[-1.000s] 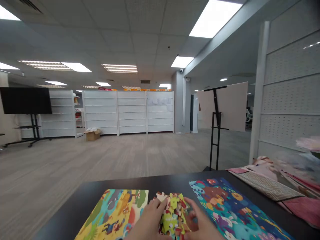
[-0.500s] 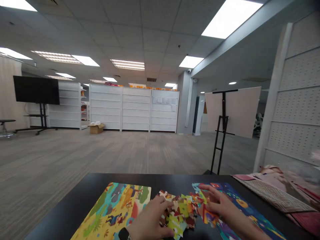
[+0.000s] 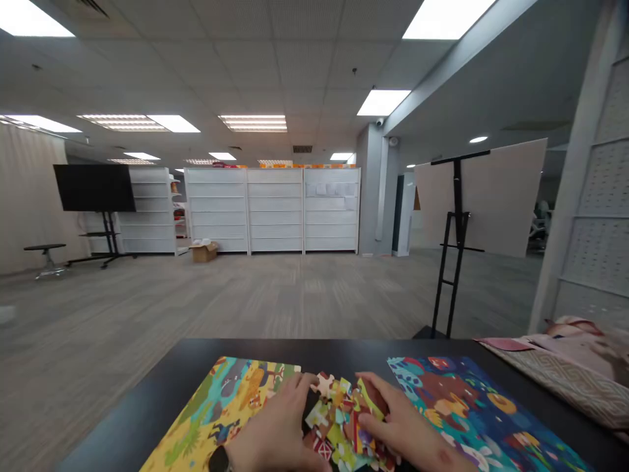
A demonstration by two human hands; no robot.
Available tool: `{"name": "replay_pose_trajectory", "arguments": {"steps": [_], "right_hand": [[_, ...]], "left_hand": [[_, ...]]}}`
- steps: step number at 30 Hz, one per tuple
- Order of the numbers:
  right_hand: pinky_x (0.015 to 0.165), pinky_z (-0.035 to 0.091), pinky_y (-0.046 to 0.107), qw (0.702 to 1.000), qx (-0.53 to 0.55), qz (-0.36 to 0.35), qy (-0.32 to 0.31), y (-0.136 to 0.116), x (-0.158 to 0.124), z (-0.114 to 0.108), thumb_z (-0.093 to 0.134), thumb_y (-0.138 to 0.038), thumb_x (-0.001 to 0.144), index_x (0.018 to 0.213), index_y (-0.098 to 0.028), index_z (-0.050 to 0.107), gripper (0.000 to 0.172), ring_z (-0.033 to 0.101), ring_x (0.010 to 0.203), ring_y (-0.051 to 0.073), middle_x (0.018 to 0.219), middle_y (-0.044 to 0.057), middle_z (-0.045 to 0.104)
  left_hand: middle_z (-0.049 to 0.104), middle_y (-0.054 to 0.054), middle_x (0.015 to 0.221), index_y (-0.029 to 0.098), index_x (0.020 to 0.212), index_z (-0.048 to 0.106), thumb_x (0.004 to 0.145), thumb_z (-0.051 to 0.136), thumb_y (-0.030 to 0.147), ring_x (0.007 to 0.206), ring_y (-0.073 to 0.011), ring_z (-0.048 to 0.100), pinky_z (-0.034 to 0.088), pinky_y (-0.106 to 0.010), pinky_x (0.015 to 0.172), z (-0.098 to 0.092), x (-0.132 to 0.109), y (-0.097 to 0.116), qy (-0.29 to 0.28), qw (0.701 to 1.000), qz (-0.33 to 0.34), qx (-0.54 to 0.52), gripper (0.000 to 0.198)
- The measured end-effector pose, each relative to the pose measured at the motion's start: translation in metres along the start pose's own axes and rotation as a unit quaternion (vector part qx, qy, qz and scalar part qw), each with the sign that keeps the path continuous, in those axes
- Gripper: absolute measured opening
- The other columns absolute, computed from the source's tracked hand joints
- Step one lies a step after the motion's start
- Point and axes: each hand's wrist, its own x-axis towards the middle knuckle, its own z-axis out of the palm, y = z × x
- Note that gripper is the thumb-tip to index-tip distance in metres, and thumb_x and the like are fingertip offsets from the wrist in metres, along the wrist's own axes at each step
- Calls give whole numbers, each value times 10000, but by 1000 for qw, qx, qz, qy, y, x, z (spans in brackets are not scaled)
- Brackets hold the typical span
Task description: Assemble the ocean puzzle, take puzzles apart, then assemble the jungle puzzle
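Note:
A heap of loose jigsaw puzzle pieces (image 3: 339,419) lies on the black table between my two hands. My left hand (image 3: 282,423) curves along the heap's left side, its fingers and thumb apart with nothing gripped between them. From the right, my right hand (image 3: 400,423) has thumb and fingers around a few puzzle pieces (image 3: 369,398) with yellow-green and brown faces, at the heap's edge. Left of the heap is a yellow picture board (image 3: 216,413) with animals, partly under my left hand. A dark blue picture board (image 3: 484,406) lies to the right.
Folded pink and beige fabric (image 3: 565,367) lies along the right side of the black table (image 3: 334,354). Beyond the table stand a black easel (image 3: 457,223), white shelves (image 3: 275,210), a cardboard box (image 3: 204,252) and a screen on a stand (image 3: 95,188).
My right hand has moved left off the blue board, bringing pieces to the heap. My left hand has shifted slightly left. The heap looks tighter, and the view has turned a little.

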Motion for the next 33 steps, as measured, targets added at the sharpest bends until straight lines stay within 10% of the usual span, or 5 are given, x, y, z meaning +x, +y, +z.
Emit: {"name": "replay_pose_trajectory", "arguments": {"steps": [3, 11, 23, 33], "right_hand": [[1125, 413, 427, 1000, -1, 0, -4, -7, -4, -3, 636, -344, 787, 1416, -140, 541, 669, 569, 1302, 322, 1416, 163, 611], [1216, 306, 414, 999, 23, -31, -20, -11, -19, -2, 584, -302, 854, 1603, -202, 263, 820, 405, 1460, 275, 1611, 126, 364], [1110, 440, 370, 997, 9, -18, 72, 1, -6, 11, 409, -395, 1016, 1251, -205, 683, 407, 590, 1285, 255, 1386, 126, 600], [1083, 447, 335, 995, 32, -30, 90, 0, -2, 17, 484, -337, 975, 1166, -222, 728, 330, 608, 1263, 249, 1341, 103, 637]], "left_hand": [[482, -117, 1486, 240, 1482, 427, 617, 900, 289, 1363, -354, 428, 304, -421, 1168, 1, -2, 0, -72, 997, 0, 16, 987], [578, 5, 1172, 249, 997, 679, 591, 892, 166, 1076, -237, 547, 428, -288, 915, 6, 0, 8, -95, 995, -17, -20, 467], [616, 45, 897, 208, 845, 689, 624, 788, 149, 858, -165, 547, 391, -237, 762, -17, 6, -4, -23, 989, -9, -146, 249], [597, 22, 874, 194, 812, 647, 677, 747, 197, 835, -168, 561, 416, -235, 737, -18, 8, 3, 40, 981, 27, -189, 168]]}}
